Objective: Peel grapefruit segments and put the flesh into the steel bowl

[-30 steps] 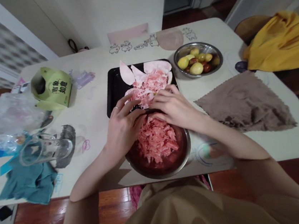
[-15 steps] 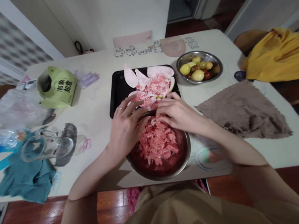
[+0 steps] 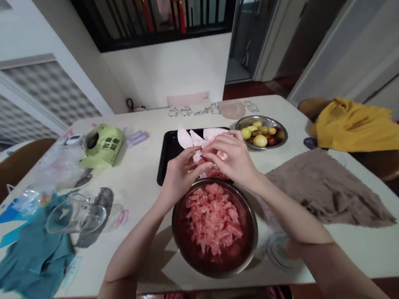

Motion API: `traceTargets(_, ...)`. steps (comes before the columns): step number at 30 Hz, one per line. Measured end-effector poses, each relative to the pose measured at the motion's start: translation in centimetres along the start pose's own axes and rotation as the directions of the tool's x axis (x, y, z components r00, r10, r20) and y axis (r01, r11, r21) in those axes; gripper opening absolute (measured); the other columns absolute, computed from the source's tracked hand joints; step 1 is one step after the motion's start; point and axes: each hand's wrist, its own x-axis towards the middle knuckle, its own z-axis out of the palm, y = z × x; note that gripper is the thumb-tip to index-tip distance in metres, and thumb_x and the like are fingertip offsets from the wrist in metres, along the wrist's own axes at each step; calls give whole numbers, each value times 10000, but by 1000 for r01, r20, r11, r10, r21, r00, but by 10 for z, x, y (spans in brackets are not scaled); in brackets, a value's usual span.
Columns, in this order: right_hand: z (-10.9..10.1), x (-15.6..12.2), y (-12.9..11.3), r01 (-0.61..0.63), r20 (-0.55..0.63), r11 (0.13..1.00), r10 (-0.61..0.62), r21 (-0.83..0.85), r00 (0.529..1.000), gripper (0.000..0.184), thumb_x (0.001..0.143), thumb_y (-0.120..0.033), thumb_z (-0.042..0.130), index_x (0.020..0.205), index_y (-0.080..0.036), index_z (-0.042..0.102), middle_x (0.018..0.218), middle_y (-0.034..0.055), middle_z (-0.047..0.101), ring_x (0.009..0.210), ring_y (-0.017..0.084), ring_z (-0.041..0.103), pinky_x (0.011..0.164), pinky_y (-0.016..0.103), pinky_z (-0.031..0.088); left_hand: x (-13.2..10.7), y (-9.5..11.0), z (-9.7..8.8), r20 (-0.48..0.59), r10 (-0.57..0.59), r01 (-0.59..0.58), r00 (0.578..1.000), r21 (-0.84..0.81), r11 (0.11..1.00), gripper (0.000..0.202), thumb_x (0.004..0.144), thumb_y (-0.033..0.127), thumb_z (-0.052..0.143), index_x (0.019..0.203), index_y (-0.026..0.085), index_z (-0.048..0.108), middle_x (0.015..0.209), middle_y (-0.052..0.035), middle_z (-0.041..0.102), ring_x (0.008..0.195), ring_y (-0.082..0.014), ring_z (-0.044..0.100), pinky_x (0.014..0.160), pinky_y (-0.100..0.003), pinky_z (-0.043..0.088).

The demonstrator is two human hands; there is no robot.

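Note:
A steel bowl (image 3: 253, 249) stands at the near edge of the table with torn pink pomelo flesh (image 3: 213, 220) heaped in it. Just beyond its far rim, my left hand (image 3: 179, 175) and my right hand (image 3: 235, 159) meet over a black tray (image 3: 166, 157). Between the fingertips of both hands is a pomelo piece (image 3: 197, 156), pale pink with whitish membrane; the fingers hide part of it. Thick pomelo peel (image 3: 184, 138) and more scraps lie on the tray, partly covered by my hands.
To the right are a bowl of fruit (image 3: 269, 137), a brown cloth (image 3: 329, 187) and a yellow cloth (image 3: 351, 127) over a chair. On the left lie a green paper bag (image 3: 107, 143), a glass pitcher (image 3: 72, 216) on its side, a teal cloth (image 3: 36, 264) and plastic bags (image 3: 59, 165).
Both hands have moved from the bowl's far rim outward over the tray, with the pomelo piece now showing between them. The camera has tilted up, bringing the window into view.

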Motion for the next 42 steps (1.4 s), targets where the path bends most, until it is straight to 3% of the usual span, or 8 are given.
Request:
traceTargets(8, 18, 5, 20, -127, 32, 990, 126, 55, 992, 80, 929, -269, 661, 871, -243, 709, 865, 7, 739, 877, 212, 661, 879, 392, 414, 14, -18, -2, -110, 51, -41, 993, 89, 995, 225, 891, 273, 697, 1089, 174, 739, 1048, -85, 774, 921, -200, 741, 742, -286, 660)
traceTargets(13, 24, 0, 23, 10, 91, 999, -15, 47, 996, 243, 962, -254, 595, 1169, -268, 722, 1046, 60, 731, 1012, 236, 636, 892, 412, 476, 16, -22, -3, -109, 129, -95, 986, 276, 956, 202, 878, 141, 629, 1033, 160, 757, 923, -70, 757, 777, -158, 704, 675, -260, 631)
traceTargets(16, 27, -2, 24, 32, 50, 999, -32, 2, 998, 200, 952, -262, 620, 1096, -288, 755, 1005, 46, 749, 999, 237, 640, 908, 433, 466, 16, -24, -2, -82, 129, -98, 988, 316, 944, 219, 877, 134, 625, 1048, 171, 757, 919, -66, 753, 763, -154, 699, 674, -270, 626)
traceTargets(20, 28, 0, 25, -150, -39, 969, 161, 198, 986, 85, 901, -274, 683, 859, -258, 755, 863, 20, 754, 872, 211, 662, 858, 399, 495, 14, -25, 0, -103, 147, -109, 984, 308, 945, 213, 921, 235, 658, 1119, 186, 720, 1038, -84, 766, 860, -171, 730, 727, -287, 637)
traceTargets(30, 30, 2, 26, -454, 152, 716, 446, 530, 882, 178, 842, -391, 708, 770, -229, 725, 783, -1, 742, 738, 169, 653, 733, 314, 505, 10, -19, 2, -128, 147, -94, 981, 349, 932, 207, 935, 274, 682, 1115, 222, 594, 1064, -47, 736, 995, -187, 739, 819, -311, 646)
traceTargets(33, 31, 2, 27, -430, 121, 754, 430, 497, 895, 180, 842, -370, 689, 727, -232, 704, 743, -9, 727, 725, 169, 644, 744, 320, 504, 10, -15, 1, -113, 243, -185, 963, 377, 908, 332, 928, 309, 704, 1230, 221, 600, 1193, -76, 726, 1115, -208, 705, 932, -373, 626)
traceTargets(36, 33, 1, 25, -385, 77, 813, 393, 438, 917, 168, 844, -332, 673, 705, -238, 684, 756, -5, 734, 765, 184, 665, 815, 348, 515, 10, -13, 0, -144, 411, -299, 900, 482, 823, 242, 952, 246, 675, 1193, 233, 656, 1236, -62, 723, 1222, -211, 645, 1054, -428, 562)
traceTargets(42, 37, -4, 21, -283, -21, 906, 304, 314, 952, 107, 877, -272, 671, 783, -237, 708, 855, 11, 759, 862, 205, 694, 910, 403, 492, 10, -18, -2, -161, 533, -306, 831, 668, 679, 171, 933, 183, 690, 1071, 271, 739, 1106, -23, 758, 1135, -219, 638, 952, -413, 582)
